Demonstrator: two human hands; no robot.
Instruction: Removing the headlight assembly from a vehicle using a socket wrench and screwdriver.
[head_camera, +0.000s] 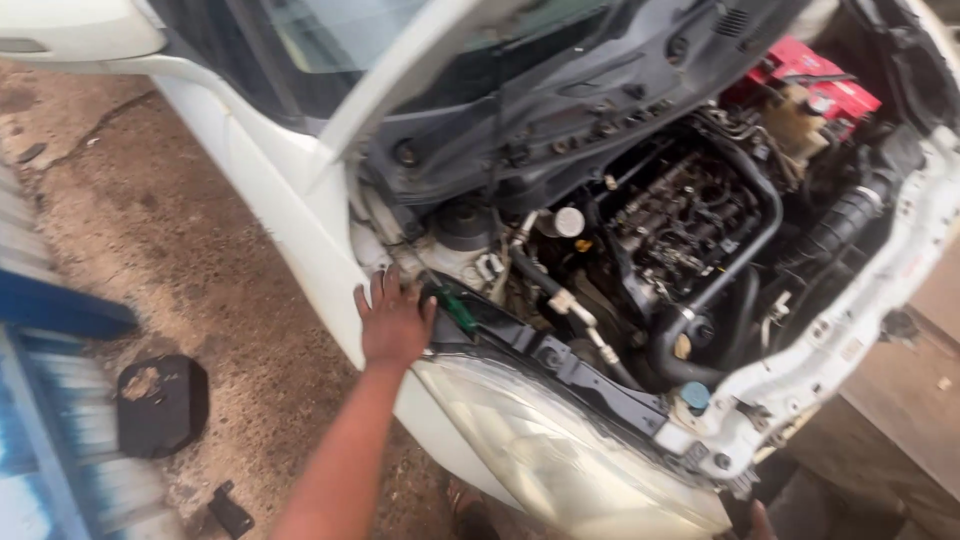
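A white car (300, 215) filled most of the view, its bonnet raised and the engine bay open from the centre out to three o'clock. The engine (680, 215) sat at about two o'clock from the centre, with a red-topped battery (815, 85) beyond it near one o'clock. A cloudy headlight (545, 450) lay at six o'clock, under a black front crossbar (560, 365).

One bare arm reached up from the bottom edge at seven o'clock. It looked like the left hand (392, 322), though that was a judgement from its angle. It rested flat on the wing edge, fingers (378, 290) spread open and holding nothing. Just beside it, at three o'clock from the hand, a green-handled screwdriver (456, 310) lay on the crossbar, close to the thumb but apparently not touched. The right hand was out of view.

The step in hand seemed to be bracing on the car and reaching for the tool. Picking it up would call for sliding the hand right and closing the fingers around the handle.

A black plastic cover (162, 405) lay on the dirt ground (190, 250) at eight o'clock.
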